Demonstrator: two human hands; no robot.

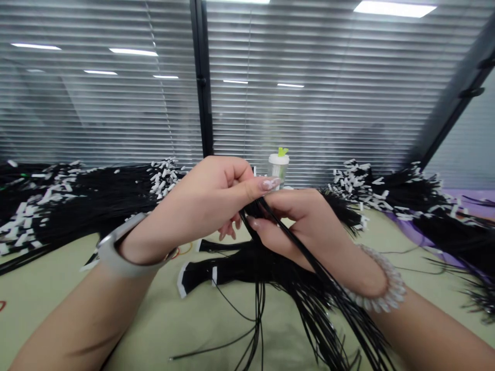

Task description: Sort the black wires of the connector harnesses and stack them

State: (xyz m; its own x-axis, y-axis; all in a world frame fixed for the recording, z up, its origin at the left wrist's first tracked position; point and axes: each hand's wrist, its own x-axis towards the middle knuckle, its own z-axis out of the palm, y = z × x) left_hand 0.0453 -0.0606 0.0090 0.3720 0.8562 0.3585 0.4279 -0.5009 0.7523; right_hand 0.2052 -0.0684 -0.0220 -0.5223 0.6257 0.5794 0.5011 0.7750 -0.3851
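Both hands meet at the centre of the head view, raised over the table. My left hand point(224, 190), a grey band at its wrist, is closed with thumb and fingers pinching the upper part of a bundle of thin black cables point(305, 242). Close against it, my right hand point(301, 221), with a beaded bracelet below it, is closed around the same bundle. The loose cable ends hang down toward the lower right. Behind and below the hands lies another black cable bundle point(232, 268) with white end pieces. My fingers hide the tops of the held cables.
Piles of black cables with white tips lie at the left point(104, 201) and at the right point(410, 196). A white-lidded cup point(279, 164) with a green top stands behind my hands. Window blinds point(309, 93) rise behind the pale green table point(154, 319).
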